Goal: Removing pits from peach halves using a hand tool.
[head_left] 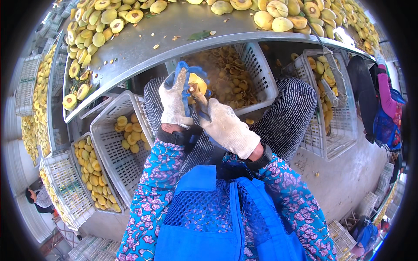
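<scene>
My left hand, in a white glove with blue-coated fingers, is closed around a yellow peach half. My right hand, gloved the same way, grips a small wooden-handled tool. The tool's end meets the face of the peach, where brownish flesh or pit shows; its tip is hidden. Both hands are above my lap, in front of a white plastic crate between my knees. Yellow-brown peach pieces lie in that crate, and some haze or blur hangs over them.
A metal table crosses ahead, heaped with halved peaches. Left of me stands a white crate partly filled with peaches; beside it is a fuller one. Another crate stands right. A co-worker's purple sleeve shows farther right.
</scene>
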Available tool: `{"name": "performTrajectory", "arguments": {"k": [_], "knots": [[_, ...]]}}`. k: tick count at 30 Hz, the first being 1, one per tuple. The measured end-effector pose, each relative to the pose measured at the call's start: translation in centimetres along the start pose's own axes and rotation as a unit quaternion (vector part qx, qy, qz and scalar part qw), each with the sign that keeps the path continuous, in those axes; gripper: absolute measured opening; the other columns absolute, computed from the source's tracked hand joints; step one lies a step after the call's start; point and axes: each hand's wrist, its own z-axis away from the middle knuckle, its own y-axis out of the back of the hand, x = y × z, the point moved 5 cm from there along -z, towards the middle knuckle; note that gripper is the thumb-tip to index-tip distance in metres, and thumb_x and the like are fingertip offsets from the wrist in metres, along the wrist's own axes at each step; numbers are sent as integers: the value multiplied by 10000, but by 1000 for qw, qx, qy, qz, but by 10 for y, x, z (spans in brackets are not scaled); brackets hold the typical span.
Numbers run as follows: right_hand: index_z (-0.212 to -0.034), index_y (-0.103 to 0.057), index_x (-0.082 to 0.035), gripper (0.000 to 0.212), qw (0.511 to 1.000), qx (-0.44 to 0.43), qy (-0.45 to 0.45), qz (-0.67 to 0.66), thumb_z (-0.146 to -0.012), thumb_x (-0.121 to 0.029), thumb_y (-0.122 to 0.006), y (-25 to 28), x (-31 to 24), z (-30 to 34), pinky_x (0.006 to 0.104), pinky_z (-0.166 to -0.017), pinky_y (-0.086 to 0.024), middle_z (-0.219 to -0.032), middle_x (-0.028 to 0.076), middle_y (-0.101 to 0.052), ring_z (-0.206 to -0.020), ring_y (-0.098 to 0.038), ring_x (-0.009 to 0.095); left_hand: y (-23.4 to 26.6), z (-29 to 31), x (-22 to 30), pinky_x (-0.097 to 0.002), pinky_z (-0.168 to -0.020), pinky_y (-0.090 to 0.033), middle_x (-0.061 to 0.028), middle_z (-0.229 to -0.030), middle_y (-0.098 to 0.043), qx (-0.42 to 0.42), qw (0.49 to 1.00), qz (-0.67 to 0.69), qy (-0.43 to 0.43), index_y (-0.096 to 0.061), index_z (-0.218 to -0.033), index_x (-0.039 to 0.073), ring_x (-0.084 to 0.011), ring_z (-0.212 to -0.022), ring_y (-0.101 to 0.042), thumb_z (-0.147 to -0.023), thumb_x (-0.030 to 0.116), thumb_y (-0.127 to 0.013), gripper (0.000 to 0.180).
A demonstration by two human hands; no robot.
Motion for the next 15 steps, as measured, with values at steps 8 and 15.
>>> {"name": "performTrajectory", "arguments": {"k": [8,15], "knots": [[-951,-494,-8,201,797,-295,-236,-471,-925,-206,-516,8,2,20,213,-353,-280,-589,-28,-434,-379,-366,60,6,-13,0,-229,-569,-514,-65,-765,-678,-108,966,-230,53,-667,-868,11,-138,-635,-649,-819,243,-710,240],[-967,-502,3,223,758,-261,-246,-545,-927,-215,-527,-6,2,18,216,-349,-268,-569,-38,-400,-372,-358,58,11,-17,-3,-281,-594,-527,-100,-789,-667,-64,953,-288,73,-649,-880,-27,-170,-662,-645,-835,228,-696,263]]}}
